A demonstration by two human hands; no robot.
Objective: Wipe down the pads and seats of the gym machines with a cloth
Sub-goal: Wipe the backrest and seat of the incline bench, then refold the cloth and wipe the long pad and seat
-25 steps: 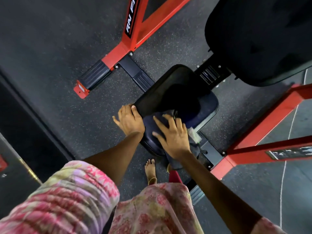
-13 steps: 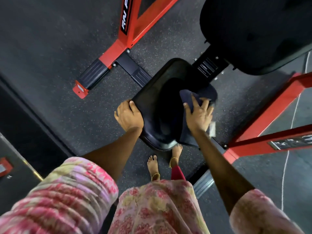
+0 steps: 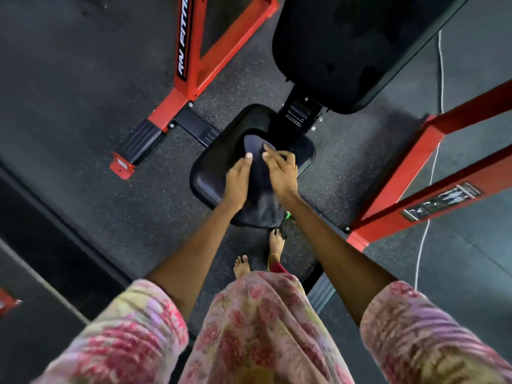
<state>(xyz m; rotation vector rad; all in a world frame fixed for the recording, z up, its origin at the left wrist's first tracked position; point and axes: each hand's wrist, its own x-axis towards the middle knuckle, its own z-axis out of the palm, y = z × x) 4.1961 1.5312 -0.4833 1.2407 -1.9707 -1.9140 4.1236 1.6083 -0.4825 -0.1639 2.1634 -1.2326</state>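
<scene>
A black padded seat point(image 3: 213, 170) of a red-framed gym machine lies below me, and a dark blue cloth point(image 3: 256, 146) is spread lengthwise over its middle. My left hand point(image 3: 237, 180) lies along the cloth's left edge with its fingers straight, touching it. My right hand point(image 3: 282, 171) is on the cloth's right side, its fingers bent onto the fabric and gripping it. The cloth's near end is blurred at the seat's front edge. The large black back pad point(image 3: 346, 51) rises beyond the seat.
Red frame beams stand at the left point(image 3: 194, 79) and the right point(image 3: 432, 173) of the seat. A white cord point(image 3: 432, 167) runs down the floor at the right. My bare feet point(image 3: 242, 266) stand on speckled rubber flooring just in front of the seat.
My left hand left the seat's left corner and came onto the cloth. My right hand slid with the cloth from the seat's right side to its middle. The view pulled back.
</scene>
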